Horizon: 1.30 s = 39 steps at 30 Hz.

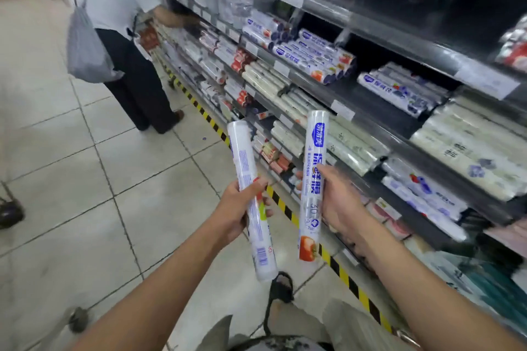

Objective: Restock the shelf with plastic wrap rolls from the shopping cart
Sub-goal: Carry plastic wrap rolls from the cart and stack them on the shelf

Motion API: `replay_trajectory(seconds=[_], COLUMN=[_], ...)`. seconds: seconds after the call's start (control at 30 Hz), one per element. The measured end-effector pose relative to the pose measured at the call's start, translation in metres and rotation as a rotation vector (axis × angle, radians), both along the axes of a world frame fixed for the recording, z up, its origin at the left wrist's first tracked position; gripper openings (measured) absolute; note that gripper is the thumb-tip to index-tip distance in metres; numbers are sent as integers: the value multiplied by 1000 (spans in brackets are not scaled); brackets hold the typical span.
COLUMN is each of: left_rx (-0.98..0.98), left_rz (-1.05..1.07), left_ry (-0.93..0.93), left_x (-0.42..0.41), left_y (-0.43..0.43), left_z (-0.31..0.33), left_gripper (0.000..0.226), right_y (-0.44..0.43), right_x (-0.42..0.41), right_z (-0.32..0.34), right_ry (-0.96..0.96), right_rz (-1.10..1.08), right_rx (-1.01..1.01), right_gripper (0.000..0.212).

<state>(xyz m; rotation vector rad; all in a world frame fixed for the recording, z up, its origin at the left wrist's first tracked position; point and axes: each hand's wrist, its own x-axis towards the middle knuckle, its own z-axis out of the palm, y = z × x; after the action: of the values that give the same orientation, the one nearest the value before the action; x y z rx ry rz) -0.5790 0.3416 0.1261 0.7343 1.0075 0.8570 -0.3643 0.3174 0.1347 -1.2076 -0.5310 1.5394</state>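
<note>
While the left hand (241, 208) grips one plastic wrap roll (243, 157) mid-length, the right hand (339, 202) clasps a second roll (313, 148).

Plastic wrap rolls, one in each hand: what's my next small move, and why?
Probably lift the right hand's blue-labelled roll to the bare shelf space beside the matching rolls and lay it flat. It stands upright nearest the shelf; the left hand holds the second roll out over the floor.
</note>
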Motion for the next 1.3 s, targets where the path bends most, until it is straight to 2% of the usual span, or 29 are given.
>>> replay_trajectory(seconds=[0.13,0.23,0.3,0.37,0.5,0.6,0.73,0.83,1.03,1.13,1.3], left_rx=[32,-15,-58,-20,145,173,142,125,115,138,139], left_rz=[106,143,89,15,-101,-137,-101,-78,-214,-311,-417], left_ry=[19,-41,-83,4,320,373,279,208,171,165,115], left_x=[-26,-38,-46,-51,-56,-60,-54,-50,-43,-44,-40], left_y=[61,116,154,191,256,300,355,397,487,534,594], left_z=[6,12,14,15,24,27,26,17,3,-2,-5], left_gripper=[14,19,22,22,23,32,27,29,27,24,21], right_y=[72,130,168,206,277,316,362,395,457,484,509], right_x=[-28,-39,-42,-42,-40,-41,-33,-25,-19,-22,-21], right_z=[-1,-3,-2,-1,-1,4,8,9,6,8,26], right_ry=[-47,-146,-160,-144,-153,-162,-142,-85,-131,-237,-563], right_rz=[102,158,187,207,266,261,223,159,47,-2,-61], right_rx=[68,106,99,73,71,74,64,36,-11,-43,-140], right_gripper=[32,36,45,52,53,49,46,35,32,36,45])
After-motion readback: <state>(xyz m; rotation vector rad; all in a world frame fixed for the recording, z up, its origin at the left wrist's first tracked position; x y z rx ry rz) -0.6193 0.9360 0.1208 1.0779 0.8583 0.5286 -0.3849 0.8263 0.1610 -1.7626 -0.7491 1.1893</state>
